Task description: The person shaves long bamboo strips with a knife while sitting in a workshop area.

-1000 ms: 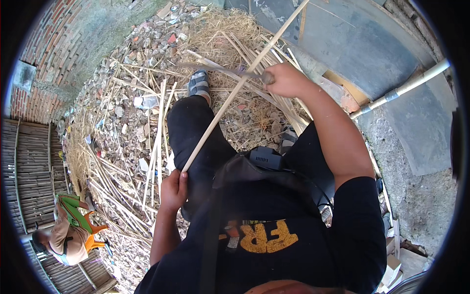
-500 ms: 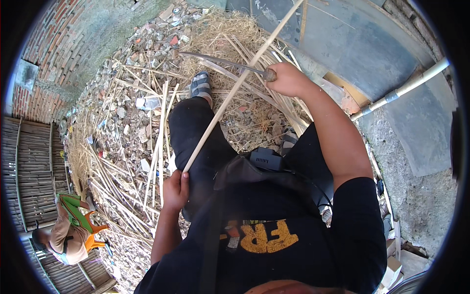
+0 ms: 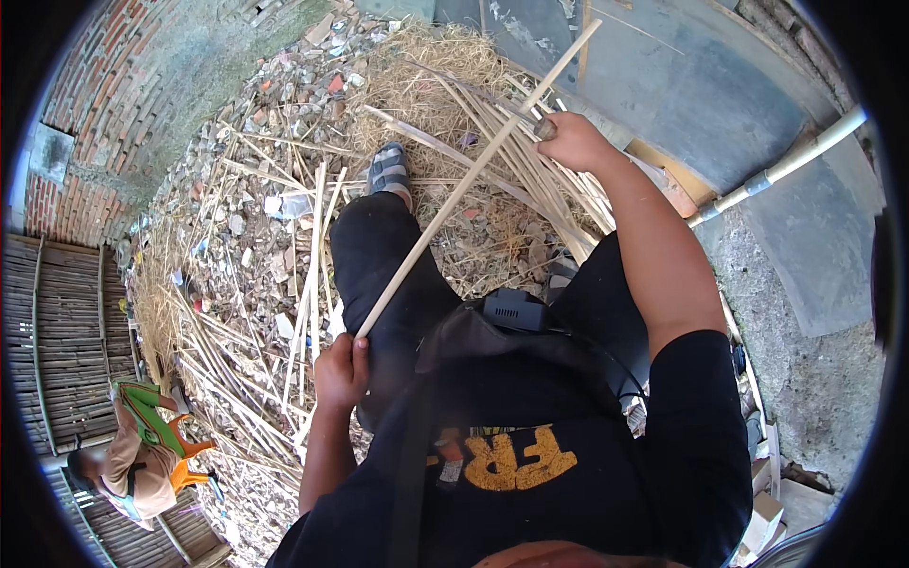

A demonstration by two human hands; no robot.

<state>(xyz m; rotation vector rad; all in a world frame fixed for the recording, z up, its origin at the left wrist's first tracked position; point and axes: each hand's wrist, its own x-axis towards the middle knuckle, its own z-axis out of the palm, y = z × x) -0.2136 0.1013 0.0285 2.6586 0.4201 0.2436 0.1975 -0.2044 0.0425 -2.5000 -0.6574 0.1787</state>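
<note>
My left hand (image 3: 342, 372) is closed around the near end of a long, pale bamboo strip (image 3: 438, 222). From there the strip slants over my left thigh, up and to the right. Farther out, my right hand (image 3: 575, 142) grips the wooden handle of a long-bladed knife (image 3: 543, 130). Its thin blade points up and left, crossing the strip near its far part. Whether the edge touches the strip cannot be made out.
Bundled bamboo strips (image 3: 559, 194) and a heap of shavings (image 3: 426, 66) lie past my feet. More strips (image 3: 312, 256) lie on rubble to the left. A seated person (image 3: 142, 464) is at far left. Grey sheets (image 3: 691, 85) and a pole (image 3: 805, 168) stand right.
My right hand and the knife have moved up and right, farther out along the strip. The strip's far end has shifted slightly right and down. My left hand keeps its hold.
</note>
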